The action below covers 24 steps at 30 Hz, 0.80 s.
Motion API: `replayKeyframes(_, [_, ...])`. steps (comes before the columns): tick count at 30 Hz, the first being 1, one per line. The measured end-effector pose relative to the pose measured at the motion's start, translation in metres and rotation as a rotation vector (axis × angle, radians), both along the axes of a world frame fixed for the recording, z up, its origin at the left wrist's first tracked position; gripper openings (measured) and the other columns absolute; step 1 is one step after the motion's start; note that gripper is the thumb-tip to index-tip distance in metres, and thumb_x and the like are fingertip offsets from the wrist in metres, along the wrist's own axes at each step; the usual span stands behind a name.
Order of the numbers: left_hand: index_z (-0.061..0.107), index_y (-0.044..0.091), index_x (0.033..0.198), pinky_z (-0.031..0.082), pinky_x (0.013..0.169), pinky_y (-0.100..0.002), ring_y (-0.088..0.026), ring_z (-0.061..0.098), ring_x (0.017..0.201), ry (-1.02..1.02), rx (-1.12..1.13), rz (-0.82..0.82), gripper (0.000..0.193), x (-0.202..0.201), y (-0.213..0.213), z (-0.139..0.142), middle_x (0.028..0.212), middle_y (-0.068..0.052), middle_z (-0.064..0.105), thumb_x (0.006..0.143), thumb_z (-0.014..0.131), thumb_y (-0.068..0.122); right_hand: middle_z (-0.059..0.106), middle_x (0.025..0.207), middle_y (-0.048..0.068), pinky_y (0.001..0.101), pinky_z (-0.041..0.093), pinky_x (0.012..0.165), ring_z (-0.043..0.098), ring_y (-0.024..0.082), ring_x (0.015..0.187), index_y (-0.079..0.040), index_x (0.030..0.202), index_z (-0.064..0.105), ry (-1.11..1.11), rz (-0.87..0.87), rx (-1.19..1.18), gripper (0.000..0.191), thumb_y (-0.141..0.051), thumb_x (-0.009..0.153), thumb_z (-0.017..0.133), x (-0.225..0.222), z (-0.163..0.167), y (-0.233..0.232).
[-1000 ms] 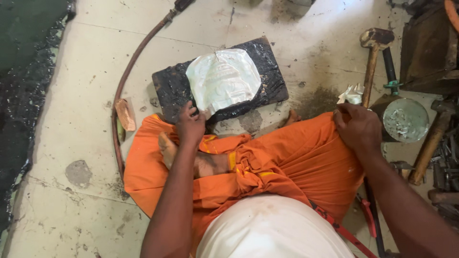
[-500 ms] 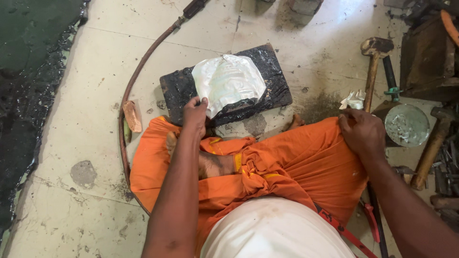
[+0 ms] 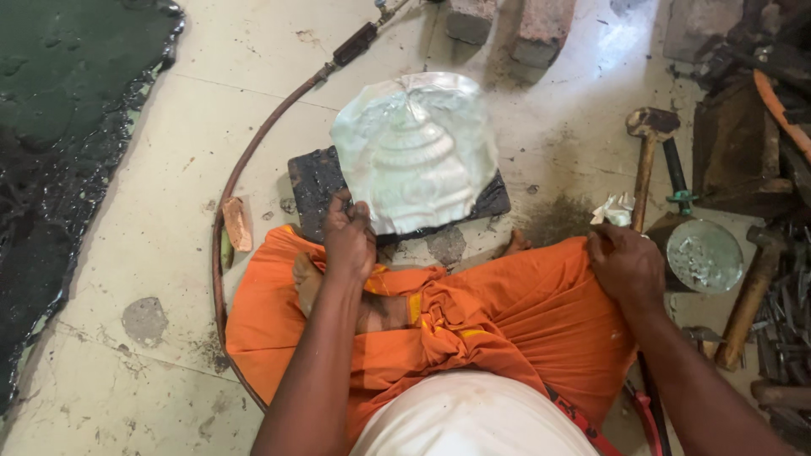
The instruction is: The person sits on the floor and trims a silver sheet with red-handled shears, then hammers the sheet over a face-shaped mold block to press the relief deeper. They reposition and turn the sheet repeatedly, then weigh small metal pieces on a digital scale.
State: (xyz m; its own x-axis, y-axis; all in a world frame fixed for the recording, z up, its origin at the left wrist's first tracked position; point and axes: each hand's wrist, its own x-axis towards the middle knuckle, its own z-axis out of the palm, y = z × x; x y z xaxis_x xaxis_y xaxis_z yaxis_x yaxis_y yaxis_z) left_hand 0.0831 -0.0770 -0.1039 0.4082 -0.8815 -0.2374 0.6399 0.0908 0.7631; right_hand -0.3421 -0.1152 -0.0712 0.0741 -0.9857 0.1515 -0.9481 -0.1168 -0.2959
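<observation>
My left hand (image 3: pixel 348 239) grips the lower left edge of a thin silvery embossed metal sheet (image 3: pixel 416 150) and holds it raised and tilted above a dark pitch-covered block (image 3: pixel 314 181) on the floor. The sheet shows a raised tiered, bell-like relief. My right hand (image 3: pixel 627 268) rests closed on my right knee, on the orange cloth (image 3: pixel 498 317) over my crossed legs, with nothing visible in it. A crumpled white scrap (image 3: pixel 615 209) lies just beyond that hand.
A hose (image 3: pixel 253 152) curves around my left side. A hammer (image 3: pixel 646 152), a round metal tin (image 3: pixel 704 255), more wooden-handled hammers and punches (image 3: pixel 764 279) lie at right. Bricks (image 3: pixel 515 29) sit at the top. Dark tarry ground (image 3: pixel 59 127) lies at left.
My left hand has lifted the metal sheet off the dark block and tilted it up toward me. My right hand stayed on my knee.
</observation>
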Motion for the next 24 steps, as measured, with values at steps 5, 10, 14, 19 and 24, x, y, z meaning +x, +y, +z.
replayKeyframes(5, [0.052,0.006,0.117,0.051,0.059,-0.021,-0.006,0.056,0.066,0.169,0.012,0.018,0.025,-0.014,0.039,0.03,0.084,-0.002,0.061,0.098,0.053,-0.01,0.075,0.107,0.017,0.0436,0.057,0.088,0.072,0.035,0.099,-0.011,0.119,0.077,-0.033,-0.023,0.042,0.031,-0.034,0.101,0.066,0.02,0.022,0.008])
replayKeyframes(10, [0.054,0.008,0.123,0.043,0.054,-0.014,-0.001,0.052,0.067,0.254,-0.091,0.001,0.034,-0.019,0.072,0.029,0.083,0.001,0.057,0.096,0.059,-0.012,0.073,0.116,0.016,0.0385,0.053,0.096,0.07,0.027,0.11,-0.002,0.139,0.059,-1.113,0.016,0.364,0.052,-0.041,0.104,0.059,0.075,0.049,0.029])
replayKeyframes(14, [0.054,0.01,0.122,0.043,0.052,-0.014,0.0,0.05,0.065,0.291,-0.084,-0.021,0.034,-0.024,0.089,0.026,0.083,0.001,0.057,0.097,0.059,-0.012,0.069,0.103,0.007,0.0396,0.059,0.09,0.068,0.018,0.093,0.0,0.146,0.05,-1.799,0.172,0.628,0.052,-0.032,0.105,0.055,0.12,0.059,0.038])
replayKeyframes(19, [0.052,0.005,0.134,0.05,0.067,-0.016,-0.002,0.058,0.076,0.279,-0.007,-0.058,0.042,-0.033,0.107,0.051,0.103,-0.001,0.067,0.096,0.059,-0.013,0.063,0.096,0.001,0.0285,0.052,0.071,0.056,0.008,0.073,-0.001,0.14,0.055,-1.741,0.039,0.543,0.034,-0.011,0.108,0.06,0.143,0.063,0.037])
replayKeyframes(24, [0.048,0.006,0.143,0.06,0.077,-0.029,-0.01,0.072,0.087,0.079,0.08,-0.348,0.057,-0.025,0.13,0.082,0.106,-0.01,0.076,0.09,0.067,0.0,0.069,0.107,0.005,0.0272,0.055,0.083,0.066,0.01,0.089,0.003,0.131,0.061,-1.739,-0.016,0.609,0.027,-0.008,0.107,0.058,0.134,0.068,0.041])
